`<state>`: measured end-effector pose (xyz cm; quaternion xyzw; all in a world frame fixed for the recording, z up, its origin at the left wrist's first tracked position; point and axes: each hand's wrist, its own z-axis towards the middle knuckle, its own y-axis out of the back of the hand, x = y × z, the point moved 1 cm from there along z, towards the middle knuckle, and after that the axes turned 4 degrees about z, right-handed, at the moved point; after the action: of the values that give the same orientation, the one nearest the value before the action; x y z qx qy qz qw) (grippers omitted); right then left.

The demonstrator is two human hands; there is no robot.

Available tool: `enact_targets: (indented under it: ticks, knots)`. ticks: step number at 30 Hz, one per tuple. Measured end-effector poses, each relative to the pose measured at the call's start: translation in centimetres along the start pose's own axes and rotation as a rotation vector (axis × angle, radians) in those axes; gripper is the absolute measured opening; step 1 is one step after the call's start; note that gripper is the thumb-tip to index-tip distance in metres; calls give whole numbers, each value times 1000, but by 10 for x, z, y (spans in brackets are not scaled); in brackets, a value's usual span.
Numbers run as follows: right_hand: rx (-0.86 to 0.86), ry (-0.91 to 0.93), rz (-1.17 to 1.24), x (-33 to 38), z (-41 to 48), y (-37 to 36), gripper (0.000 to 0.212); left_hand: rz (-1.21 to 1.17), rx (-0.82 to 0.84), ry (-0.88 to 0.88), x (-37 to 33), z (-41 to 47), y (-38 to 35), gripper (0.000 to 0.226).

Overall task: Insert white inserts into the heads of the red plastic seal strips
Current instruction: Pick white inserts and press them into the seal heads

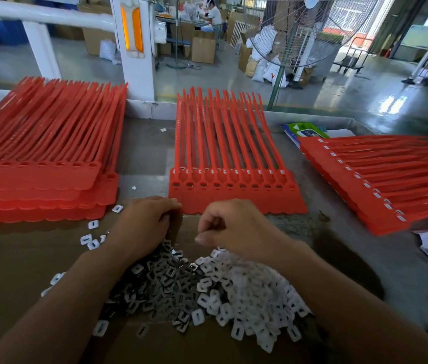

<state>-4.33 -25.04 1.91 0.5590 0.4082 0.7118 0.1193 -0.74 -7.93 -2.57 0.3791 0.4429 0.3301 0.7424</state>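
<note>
A sheet of red seal strips [236, 190] lies in front of me, its heads in a row along the near side. Just short of its near edge hover both hands. My left hand [142, 222] has its fingers curled downward over the top of a heap of dark metal clips [163, 285]; what it holds is hidden. My right hand [233, 229] is curled with thumb against fingers above a heap of white inserts [249, 290]; whether it pinches an insert I cannot tell. Both heaps lie on brown cardboard [24, 258].
A tall stack of red strip sheets [37, 164] lies at left. Another stack with white inserts in its heads [380, 179] lies at right. A green packet [304, 130] sits behind it. Loose white inserts [89, 239] are scattered left of my left wrist. A floor fan [299, 30] stands beyond the table.
</note>
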Motion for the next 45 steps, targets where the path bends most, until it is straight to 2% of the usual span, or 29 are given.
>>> enact_targets:
  ticks: [2, 4, 7, 14, 23, 36, 43, 45]
  knots:
    - [-86, -28, 8, -9, 0, 14, 15, 0, 7, 1, 0, 0, 0, 38]
    - [-244, -56, 9, -25, 1, 29, 19, -3, 7, 2, 1, 0, 0, 37]
    - [-459, -129, 11, -56, 1, 52, 13, 0, 2, -1, 1, 0, -1, 37]
    - [-728, -391, -46, -126, -5, 82, 14, -7, 2, 4, 1, 1, -1, 37]
    - [-730, -521, 46, -148, 3, 87, 12, -3, 13, 0, 1, 1, -1, 36]
    - [-709, -542, -57, -150, 8, 87, 12, -10, 11, 3, 0, 0, 0, 36]
    - [-813, -555, -15, -153, 10, 84, 7, -17, 5, 7, 0, 0, 0, 36]
    - [-854, -574, 5, -154, 11, 85, 14, -19, 9, 11, 0, 0, -1, 37]
